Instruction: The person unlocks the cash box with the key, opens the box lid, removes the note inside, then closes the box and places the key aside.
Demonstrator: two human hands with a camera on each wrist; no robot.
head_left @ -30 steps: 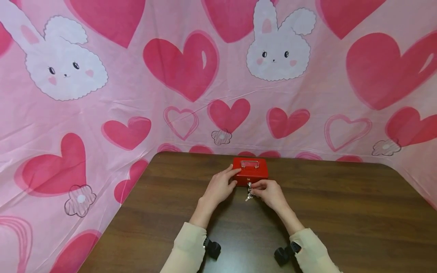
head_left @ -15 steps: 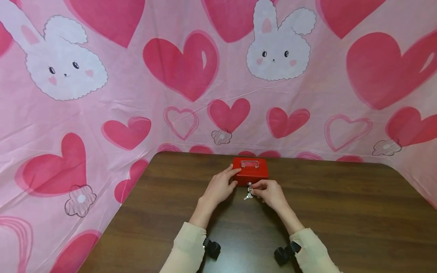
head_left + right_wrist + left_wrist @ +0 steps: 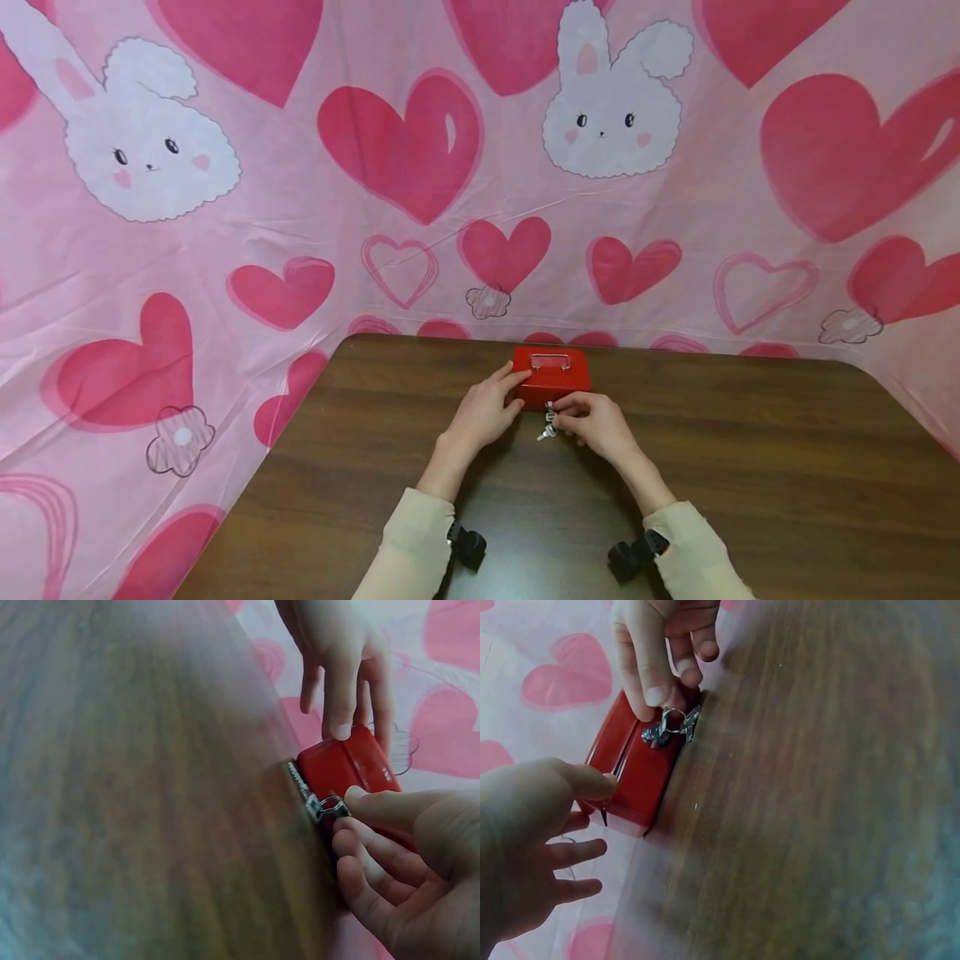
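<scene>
A small red metal cash box [image 3: 552,377] with a silver handle on its lid sits at the far middle of the brown table [image 3: 750,467]. My left hand [image 3: 483,408] holds the box's left end, thumb on the front corner and fingers on the lid [image 3: 592,780]. My right hand [image 3: 596,421] pinches a key [image 3: 549,408] that sits in the lock on the box's front face. A second key on a ring [image 3: 546,432] hangs from it down to the tabletop. The keys [image 3: 671,727] and the keys [image 3: 319,804] show up close at the box's front.
A pink cloth [image 3: 225,233] printed with hearts and white rabbits covers the wall behind and the area left of the table. Black wrist camera mounts [image 3: 468,546] sit near my sleeves at the table's near edge.
The hanging key has shifted slightly under my right hand. Both hands stay at the box.
</scene>
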